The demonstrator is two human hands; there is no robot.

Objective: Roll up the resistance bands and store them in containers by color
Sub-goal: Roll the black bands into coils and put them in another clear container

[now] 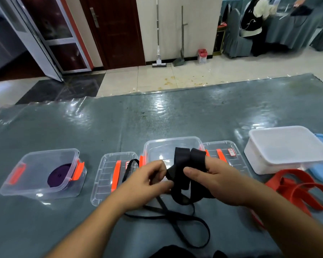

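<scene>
At frame centre, the left hand (pixel 151 177) pinches and the right hand (pixel 211 178) grips the black band (pixel 181 170), folded above the empty clear container (pixel 172 146). Its loose loops trail toward the lower centre. Risk: the elastic can spring out of a slack pinch, or the crossed loops can tangle, undoing the roll. The red bands (pixel 304 189) at right wait unrolled.

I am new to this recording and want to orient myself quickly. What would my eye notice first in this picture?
First, the two hands in the centre: the left hand and right hand are winding a black band, whose loose end trails on the table toward the person. To the left, a clear container already holds a rolled purple band. At the right edge, red bands lie unrolled beside a white box.
</scene>
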